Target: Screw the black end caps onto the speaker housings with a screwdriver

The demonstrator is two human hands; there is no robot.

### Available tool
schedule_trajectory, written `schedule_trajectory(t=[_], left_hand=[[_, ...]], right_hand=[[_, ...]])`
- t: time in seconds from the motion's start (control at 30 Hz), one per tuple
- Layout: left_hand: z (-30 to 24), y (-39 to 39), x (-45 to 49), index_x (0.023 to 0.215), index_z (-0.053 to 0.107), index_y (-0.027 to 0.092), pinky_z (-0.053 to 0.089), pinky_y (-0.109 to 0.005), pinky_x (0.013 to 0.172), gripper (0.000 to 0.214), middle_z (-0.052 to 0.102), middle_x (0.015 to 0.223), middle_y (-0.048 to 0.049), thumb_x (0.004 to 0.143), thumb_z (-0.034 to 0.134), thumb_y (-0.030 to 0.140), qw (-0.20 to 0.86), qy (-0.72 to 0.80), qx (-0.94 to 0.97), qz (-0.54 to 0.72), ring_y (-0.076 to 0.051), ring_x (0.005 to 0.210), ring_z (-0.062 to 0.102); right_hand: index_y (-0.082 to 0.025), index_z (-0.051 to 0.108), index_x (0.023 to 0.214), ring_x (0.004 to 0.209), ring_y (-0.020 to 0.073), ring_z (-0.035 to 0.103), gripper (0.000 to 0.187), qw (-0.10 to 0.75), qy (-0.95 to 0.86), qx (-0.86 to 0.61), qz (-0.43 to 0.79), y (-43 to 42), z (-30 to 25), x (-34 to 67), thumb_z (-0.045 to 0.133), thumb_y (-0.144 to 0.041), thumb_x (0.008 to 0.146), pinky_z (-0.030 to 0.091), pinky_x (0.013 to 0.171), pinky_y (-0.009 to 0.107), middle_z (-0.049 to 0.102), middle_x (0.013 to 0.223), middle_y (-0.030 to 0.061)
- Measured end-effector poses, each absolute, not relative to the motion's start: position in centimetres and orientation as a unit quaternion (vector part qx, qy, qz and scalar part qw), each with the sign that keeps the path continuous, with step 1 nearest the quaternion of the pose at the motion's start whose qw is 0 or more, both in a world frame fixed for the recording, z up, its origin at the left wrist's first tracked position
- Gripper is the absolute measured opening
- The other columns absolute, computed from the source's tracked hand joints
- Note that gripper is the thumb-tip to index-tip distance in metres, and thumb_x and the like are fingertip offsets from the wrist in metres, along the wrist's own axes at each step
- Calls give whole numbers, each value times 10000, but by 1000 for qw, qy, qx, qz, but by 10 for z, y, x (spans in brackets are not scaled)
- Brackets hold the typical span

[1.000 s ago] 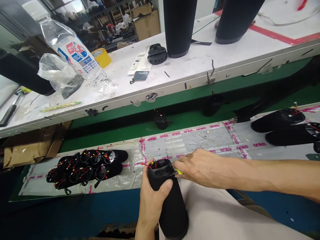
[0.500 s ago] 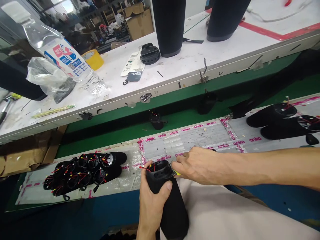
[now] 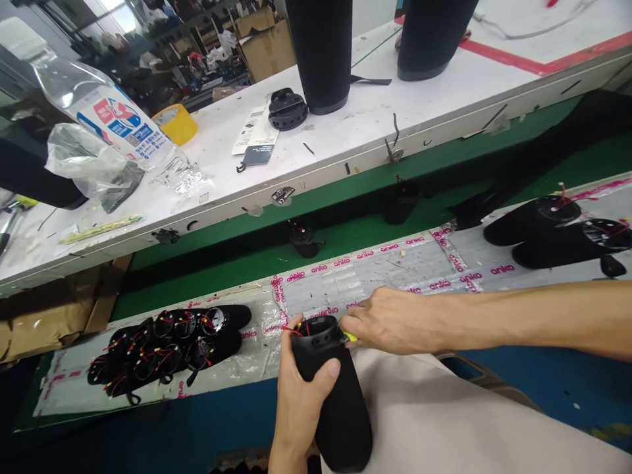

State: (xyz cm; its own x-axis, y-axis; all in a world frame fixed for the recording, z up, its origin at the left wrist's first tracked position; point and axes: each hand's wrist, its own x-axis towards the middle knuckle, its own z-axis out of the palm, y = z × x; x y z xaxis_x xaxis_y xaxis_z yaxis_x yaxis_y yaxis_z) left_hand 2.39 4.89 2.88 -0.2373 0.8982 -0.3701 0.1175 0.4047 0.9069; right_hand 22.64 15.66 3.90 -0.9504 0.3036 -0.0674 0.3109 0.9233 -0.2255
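My left hand (image 3: 303,401) is wrapped round a black fabric-covered speaker body (image 3: 345,415), which leans upright against my lap. The thumb presses just below its dark plastic rim (image 3: 323,341). Thin red wires (image 3: 292,330) stick out of the open top on the left. My right hand (image 3: 382,322) is closed at the rim's right side, pinching a small tool with a yellow part (image 3: 350,336). Most of that tool is hidden by the fingers, so its kind cannot be made out.
Several similar black bodies with wires (image 3: 168,349) lie at left on the low taped board (image 3: 261,375); two more (image 3: 536,217) lie at right. Above, a white bench (image 3: 217,138) carries a water bottle (image 3: 118,118), yellow tape roll (image 3: 176,124), black cap (image 3: 287,110) and tall black cylinders (image 3: 323,59).
The view has shifted slightly, so the bench items appear a little further left. Both hands keep nearly the same hold on the speaker body; the yellow part shows a bit more.
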Motion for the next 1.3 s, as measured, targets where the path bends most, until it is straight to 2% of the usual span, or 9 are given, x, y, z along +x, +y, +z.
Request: schedule_trajectory(t=[0.17,0.33,0.5,0.63,0.73,0.83,1.1,1.3], left_hand=[[9,56,9,1442,467,230,431,-478,1089,881,688,1279,-116,668,788,500,642,550,288,450,-360,1236,608],[-5,55,6,1439,484,243,432,-475,1082,839,682,1270,-105,690,789,466,656,498,289,488,-342,1208,609],[-13,45,3,1409,518,258,523,-414,924,792,686,1243,-97,700,756,519,665,505,201,512,-311,1094,650],[0,45,6,1415,498,261,535,-392,897,827,696,1219,-90,679,787,501,618,563,215,506,-302,1072,663],[13,48,10,1421,488,253,513,-433,984,886,689,1252,-100,643,824,508,559,612,277,486,-335,1161,642],[21,50,13,1402,518,231,472,-458,1054,891,681,1267,-111,625,837,527,492,654,331,469,-351,1213,619],[28,48,15,1396,500,242,430,-469,1073,842,673,1280,-101,668,805,534,469,680,366,428,-333,1195,622],[30,49,20,1368,508,235,421,-434,1058,806,688,1250,-92,675,798,528,469,686,366,419,-314,1182,627]], right_hand=[[-159,553,966,525,141,487,248,23,978,154,-141,158,51,220,372,-276,1088,166,478,331,612,745,7],[-156,565,1019,645,166,591,259,-34,973,156,-169,157,30,223,417,-359,1084,260,527,312,670,850,47],[-181,540,1113,732,192,649,234,-79,930,245,-264,161,21,233,418,-378,1079,361,626,308,709,899,38],[-196,539,1017,613,183,602,228,-37,934,270,-230,159,45,230,418,-380,1074,286,558,302,672,782,8],[-194,535,931,522,159,534,264,-1,959,227,-168,153,59,222,439,-398,1069,201,513,312,651,735,4],[-193,535,923,501,151,508,259,-13,973,199,-115,148,59,215,452,-393,1066,151,494,329,636,715,-2],[-201,512,923,501,146,483,179,-27,981,180,-71,146,47,217,448,-307,1052,134,484,348,602,717,-11],[-216,503,915,474,145,425,98,-26,982,183,-45,144,43,222,463,-207,1004,123,477,352,567,694,-23]])
